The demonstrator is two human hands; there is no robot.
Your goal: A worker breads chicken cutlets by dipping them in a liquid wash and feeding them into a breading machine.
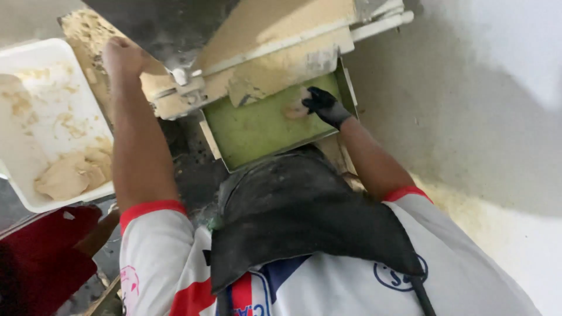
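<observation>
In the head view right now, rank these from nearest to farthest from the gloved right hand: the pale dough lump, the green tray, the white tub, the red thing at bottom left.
1. Pale dough lump: touching the right hand, on its left.
2. Green tray: under the hand.
3. White tub: far left, beyond the left hand.
4. Red thing: bottom left corner, about as far as the tub; too close to call.

pale dough lump [294, 109], on green tray [257, 126]

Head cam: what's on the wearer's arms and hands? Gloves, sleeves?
Right hand wears a black glove; left hand is bare. Both forearms are uncovered. Short white sleeves end in red cuff bands above the elbows. A dark apron covers the white, red and blue shirt front.
</observation>
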